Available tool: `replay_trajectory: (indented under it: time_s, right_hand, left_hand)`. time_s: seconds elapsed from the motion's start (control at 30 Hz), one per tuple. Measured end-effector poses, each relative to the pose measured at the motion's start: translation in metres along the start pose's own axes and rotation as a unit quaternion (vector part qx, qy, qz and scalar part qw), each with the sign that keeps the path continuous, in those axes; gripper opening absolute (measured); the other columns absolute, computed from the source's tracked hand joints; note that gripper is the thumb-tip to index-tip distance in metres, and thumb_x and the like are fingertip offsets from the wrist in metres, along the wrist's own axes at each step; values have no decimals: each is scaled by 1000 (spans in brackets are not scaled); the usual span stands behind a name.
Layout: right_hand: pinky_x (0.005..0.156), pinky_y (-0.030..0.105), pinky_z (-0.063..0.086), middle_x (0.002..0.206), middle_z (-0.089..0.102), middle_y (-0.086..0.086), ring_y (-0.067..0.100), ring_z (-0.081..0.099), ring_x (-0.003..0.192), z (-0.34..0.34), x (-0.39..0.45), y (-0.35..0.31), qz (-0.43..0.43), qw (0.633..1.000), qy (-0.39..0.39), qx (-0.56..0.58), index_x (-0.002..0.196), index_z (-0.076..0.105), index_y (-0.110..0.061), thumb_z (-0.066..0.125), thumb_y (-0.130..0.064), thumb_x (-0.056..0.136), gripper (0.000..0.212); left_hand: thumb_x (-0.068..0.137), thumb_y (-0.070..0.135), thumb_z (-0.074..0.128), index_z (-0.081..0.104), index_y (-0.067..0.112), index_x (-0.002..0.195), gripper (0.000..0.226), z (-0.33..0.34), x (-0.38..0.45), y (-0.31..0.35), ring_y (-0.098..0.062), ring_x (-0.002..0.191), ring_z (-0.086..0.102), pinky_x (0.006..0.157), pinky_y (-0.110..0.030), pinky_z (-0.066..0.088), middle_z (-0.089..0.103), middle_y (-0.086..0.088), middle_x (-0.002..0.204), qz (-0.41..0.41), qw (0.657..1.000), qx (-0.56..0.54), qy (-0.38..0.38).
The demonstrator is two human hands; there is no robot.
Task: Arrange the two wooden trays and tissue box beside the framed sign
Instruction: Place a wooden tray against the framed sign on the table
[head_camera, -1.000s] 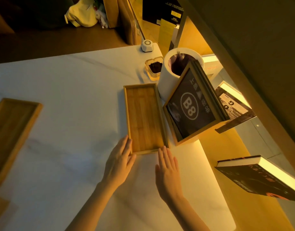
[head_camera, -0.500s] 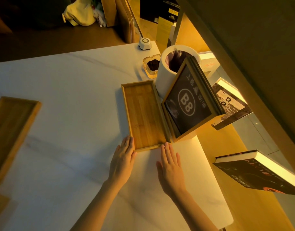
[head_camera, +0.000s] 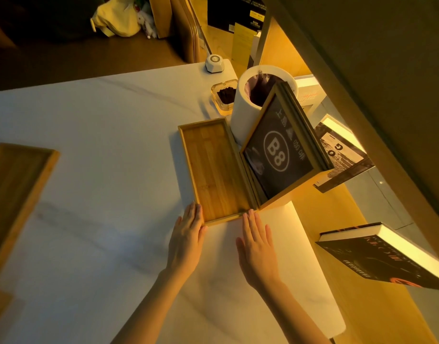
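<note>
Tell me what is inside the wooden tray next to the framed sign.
Nothing shows inside the wooden tray: bare wood. The framed sign leans over its right edge and hides a strip there.

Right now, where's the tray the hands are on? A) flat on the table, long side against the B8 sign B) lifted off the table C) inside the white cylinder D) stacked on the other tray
A: the tray lies flat on the table, its long side along the framed sign; both the left hand and the right hand rest at its near end.

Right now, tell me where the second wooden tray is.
In the head view, the second wooden tray lies at the table's far left edge, well apart from the tray beside the framed sign.
</note>
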State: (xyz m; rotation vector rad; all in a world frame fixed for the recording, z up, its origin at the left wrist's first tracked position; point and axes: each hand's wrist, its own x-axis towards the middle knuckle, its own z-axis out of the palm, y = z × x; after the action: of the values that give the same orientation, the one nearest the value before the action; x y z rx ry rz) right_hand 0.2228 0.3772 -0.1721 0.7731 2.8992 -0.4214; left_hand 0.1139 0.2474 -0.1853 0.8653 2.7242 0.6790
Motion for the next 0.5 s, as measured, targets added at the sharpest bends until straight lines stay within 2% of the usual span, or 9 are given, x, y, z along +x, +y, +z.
replay_trajectory:
  time_s: [0.1, 0.13, 0.23, 0.27, 0.43, 0.5]
  right_hand:
    - [103, 45, 25, 142, 43, 10, 26, 27, 131, -2, 0, 1, -2, 1000, -6, -1, 136, 35, -11, 1, -40, 94, 61]
    - [103, 46, 25, 142, 44, 11, 26, 28, 131, -3, 0, 0, -5, 1000, -5, 0, 136, 36, -11, 5, -39, 95, 59]
    - [102, 46, 26, 141, 45, 11, 26, 28, 130, -4, 1, -1, -9, 1000, 3, 0, 135, 38, -10, 30, -32, 92, 49]
    - [102, 46, 26, 141, 45, 11, 26, 28, 130, -4, 1, -1, -8, 1000, 3, -2, 135, 38, -10, 32, -31, 91, 49]
    - [102, 43, 27, 141, 45, 11, 26, 29, 130, -5, 1, 0, -2, 1000, -20, -13, 135, 38, -11, 4, -40, 94, 61]
    - [103, 43, 26, 141, 44, 11, 26, 27, 131, -7, 3, -1, -4, 1000, -16, -8, 136, 37, -11, 1, -41, 94, 63]
  left_hand:
    - [82, 13, 59, 34, 4, 132, 56, -1, 0, -1, -38, 122, 46, 96, -53, 40, 47, -22, 135, 4, 1000, -7, 0]
    - [82, 13, 59, 34, 4, 132, 57, 0, 0, -1, -38, 122, 46, 95, -53, 41, 47, -22, 135, 4, 1000, -8, 0]
    - [81, 12, 60, 35, 4, 132, 57, 0, 0, -2, -38, 121, 48, 95, -54, 40, 48, -22, 134, 2, 1000, -8, -5]
    - [81, 12, 61, 35, 4, 132, 57, 0, 0, -1, -38, 120, 48, 95, -54, 40, 49, -22, 133, 0, 1000, -9, -5]
    - [83, 13, 58, 34, 4, 132, 56, -1, 0, 0, -37, 122, 47, 97, -53, 38, 47, -22, 135, -2, 1000, -24, -3]
    - [84, 13, 57, 33, 5, 133, 55, -1, 0, 1, -37, 122, 47, 98, -52, 39, 46, -21, 136, -5, 1000, -31, -5]
